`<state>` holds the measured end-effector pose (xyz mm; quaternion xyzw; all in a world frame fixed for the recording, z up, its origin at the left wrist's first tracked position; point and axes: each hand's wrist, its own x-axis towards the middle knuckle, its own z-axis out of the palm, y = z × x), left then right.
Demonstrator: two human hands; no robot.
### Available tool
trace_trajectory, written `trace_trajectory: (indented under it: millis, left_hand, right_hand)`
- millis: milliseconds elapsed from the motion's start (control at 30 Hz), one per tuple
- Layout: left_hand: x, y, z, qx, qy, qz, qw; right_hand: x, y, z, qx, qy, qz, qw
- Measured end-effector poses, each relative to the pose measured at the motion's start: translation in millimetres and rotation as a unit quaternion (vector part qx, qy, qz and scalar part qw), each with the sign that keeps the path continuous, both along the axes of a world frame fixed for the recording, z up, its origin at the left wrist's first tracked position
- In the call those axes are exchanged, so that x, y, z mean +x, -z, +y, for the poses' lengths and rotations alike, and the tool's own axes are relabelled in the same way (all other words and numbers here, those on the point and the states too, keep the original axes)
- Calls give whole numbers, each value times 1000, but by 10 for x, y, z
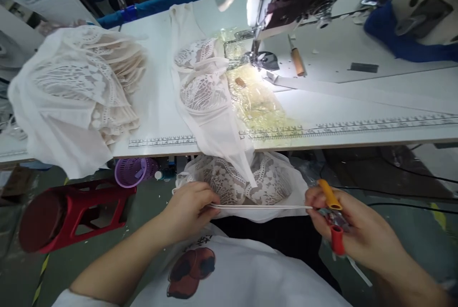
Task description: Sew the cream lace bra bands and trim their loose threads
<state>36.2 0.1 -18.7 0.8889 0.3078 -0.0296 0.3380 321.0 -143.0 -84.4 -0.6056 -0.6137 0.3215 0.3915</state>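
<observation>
A narrow white elastic strip [261, 207] runs taut between my two hands, just above my lap. My left hand [193, 207] pinches its left end, fingers closed. At the other end, my right hand [354, 226] grips the strip in its fingertips. The same hand also holds small snips [336, 221] with one yellow and one red handle; their blades are partly hidden by the fingers. Behind the strip, a white lace bra [268, 183] lies over my lap. Another white lace bra [205, 92] rests on the table, its lower wing hanging over the front edge.
A sewing machine [255, 2] stands at the back, its lamp lighting the needle area. Yellowish plastic film [257, 102] covers part of the table [358, 102]. Stacked white bras [75, 87] overhang the left side. A red stool [86, 211] and purple basket [136, 172] sit below.
</observation>
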Motion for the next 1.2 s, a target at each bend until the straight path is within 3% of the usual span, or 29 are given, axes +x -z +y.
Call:
trace_trajectory:
  millis: [133, 233, 333, 400, 467, 733, 900, 1067, 1200]
  left_hand:
    - [27, -15, -12, 31, 24, 18, 999]
    - [81, -43, -23, 55, 41, 15, 998]
    - [176, -83, -38, 65, 69, -3, 995]
    - [244, -116, -47, 65, 89, -15, 994]
    - [294, -152, -50, 59, 101, -20, 993]
    - [261, -181, -27, 15, 73, 22, 997]
    - [255, -135, 27, 8, 93, 5, 996]
    - [302, -141, 101, -8, 105, -6, 994]
    - [334, -165, 112, 14, 139, 8, 990]
  right_hand:
    - [42, 69, 19, 14, 42, -53, 998]
    - [-71, -57, 108, 37, 68, -62, 995]
    - [-334, -268, 290, 71, -29, -60, 995]
    - [-520, -372, 425, 71, -120, -51, 989]
    - [-656, -419, 527, 49, -157, -45, 985]
    - [-698, -407, 587, -90, -142, 57, 984]
    - [-711, -413, 612, -92, -137, 55, 985]
    - [-755, -408, 625, -47, -156, -5, 987]
    - [-770, -402, 611, -63, -148, 27, 987]
